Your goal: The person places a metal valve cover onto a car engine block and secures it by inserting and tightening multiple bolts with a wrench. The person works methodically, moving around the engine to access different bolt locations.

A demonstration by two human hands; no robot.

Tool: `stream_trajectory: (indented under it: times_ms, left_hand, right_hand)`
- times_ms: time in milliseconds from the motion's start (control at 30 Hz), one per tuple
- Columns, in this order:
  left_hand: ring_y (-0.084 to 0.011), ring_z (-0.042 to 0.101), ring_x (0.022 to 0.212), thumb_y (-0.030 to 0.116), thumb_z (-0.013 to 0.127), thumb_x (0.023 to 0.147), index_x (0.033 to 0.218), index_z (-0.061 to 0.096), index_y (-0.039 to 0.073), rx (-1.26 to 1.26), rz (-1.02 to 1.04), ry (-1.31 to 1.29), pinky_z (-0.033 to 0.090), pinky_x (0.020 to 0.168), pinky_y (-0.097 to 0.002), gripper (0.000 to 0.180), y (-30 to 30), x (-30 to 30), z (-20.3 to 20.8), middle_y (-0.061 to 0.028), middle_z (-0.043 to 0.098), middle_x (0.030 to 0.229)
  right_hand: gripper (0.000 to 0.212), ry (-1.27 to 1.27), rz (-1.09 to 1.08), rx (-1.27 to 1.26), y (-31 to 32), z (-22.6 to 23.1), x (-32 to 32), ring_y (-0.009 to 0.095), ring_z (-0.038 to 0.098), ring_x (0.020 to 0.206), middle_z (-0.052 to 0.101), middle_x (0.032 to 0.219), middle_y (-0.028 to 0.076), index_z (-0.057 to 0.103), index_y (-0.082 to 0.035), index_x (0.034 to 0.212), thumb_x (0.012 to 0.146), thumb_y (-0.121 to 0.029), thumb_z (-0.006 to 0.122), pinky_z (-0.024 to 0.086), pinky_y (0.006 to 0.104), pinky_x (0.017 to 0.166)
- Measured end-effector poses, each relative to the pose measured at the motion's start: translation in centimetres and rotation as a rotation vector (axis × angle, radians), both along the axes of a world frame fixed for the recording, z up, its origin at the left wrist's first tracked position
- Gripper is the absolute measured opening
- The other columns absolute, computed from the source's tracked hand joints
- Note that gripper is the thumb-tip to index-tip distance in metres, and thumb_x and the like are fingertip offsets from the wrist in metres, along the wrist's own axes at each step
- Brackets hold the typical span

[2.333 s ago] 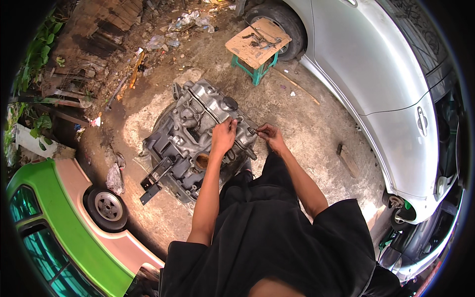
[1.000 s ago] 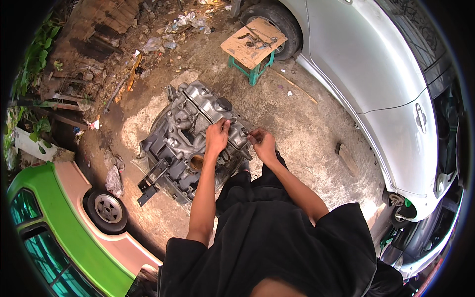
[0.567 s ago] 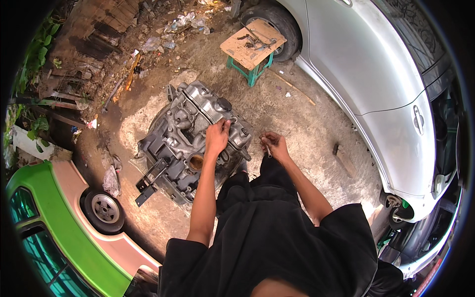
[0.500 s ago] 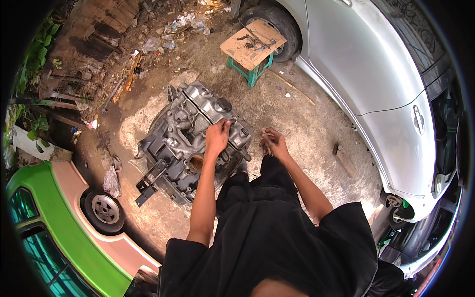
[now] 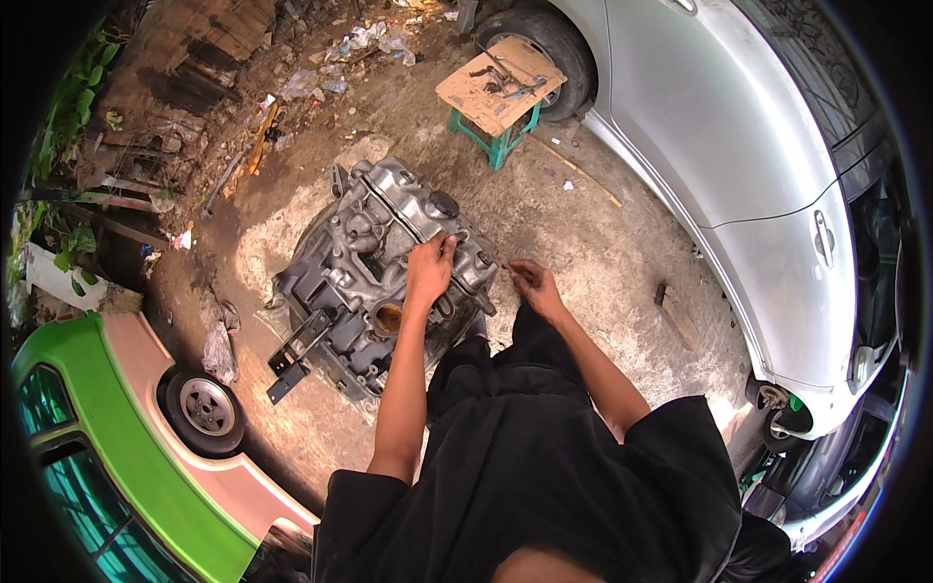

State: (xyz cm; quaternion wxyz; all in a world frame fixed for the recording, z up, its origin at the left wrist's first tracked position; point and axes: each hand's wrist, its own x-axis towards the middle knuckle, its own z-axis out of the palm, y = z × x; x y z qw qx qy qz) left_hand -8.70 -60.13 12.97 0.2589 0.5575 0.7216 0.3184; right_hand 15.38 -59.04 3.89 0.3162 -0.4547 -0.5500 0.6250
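A grey metal car engine point(image 5: 364, 228) sits on the ground in front of me, its ribbed cover and a round black cap point(image 5: 442, 204) facing up. My left hand point(image 5: 431, 270) rests on the cover's near right part, just below the cap. Its fingers are curled together, and whatever they grip is hidden beneath them. Off the engine's right side, my right hand point(image 5: 537, 290) is closed round a slim wrench point(image 5: 503, 261). Only the thin tip of that wrench shows, pointing left toward the engine's edge; the fingers cover the remainder.
A green stool point(image 5: 498, 151) with a wooden board point(image 5: 476, 95) bearing several tools stands beyond the engine. A silver car point(image 5: 719, 117) lines the right, a green and pink vehicle point(image 5: 126, 389) the lower left. A wood block point(image 5: 677, 316) lies right; litter point(image 5: 364, 44) is scattered far off.
My right hand has turned over, swinging the wrench from pointing down toward me to pointing left at the engine. My left hand has stayed in place on the cover.
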Motion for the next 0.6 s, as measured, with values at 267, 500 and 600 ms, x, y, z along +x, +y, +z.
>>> stream_trajectory:
  times_ms: [267,500,600]
  left_hand:
    - [-0.0461,0.056,0.068,0.03,0.051,0.097,0.091,0.062,0.0,-0.015,-0.005,-0.007,0.042,0.062,-0.0483,0.033,0.0,0.0,-0.1,-0.0238,0.054,0.065]
    - [-0.0465,0.055,0.068,0.03,0.05,0.098,0.091,0.062,0.0,0.004,-0.02,0.005,0.042,0.062,-0.0481,0.033,0.1,0.0,0.0,-0.0238,0.054,0.065]
    - [-0.0463,0.055,0.068,0.03,0.05,0.098,0.091,0.061,0.0,-0.006,-0.022,0.005,0.042,0.061,-0.0477,0.033,0.1,-0.1,0.3,-0.0235,0.053,0.064]
  right_hand:
    - [0.023,-0.02,-0.002,0.106,-0.3,1.3,0.4,0.013,0.058,0.075,0.062,0.087,0.006,0.061,-0.002,0.118,0.096,-0.007,0.059,0.049,0.0287,0.071]
    - [0.014,0.066,0.007,-0.093,0.8,-0.5,0.4,0.01,0.053,0.081,0.06,0.084,0.001,0.064,-0.002,0.102,0.096,-0.015,0.061,0.044,0.0274,0.074]
    - [0.014,0.116,0.016,-0.263,1.6,-1.5,0.3,0.008,0.05,0.077,0.058,0.081,-0.002,0.063,-0.005,0.093,0.093,-0.019,0.066,0.04,0.0257,0.069]
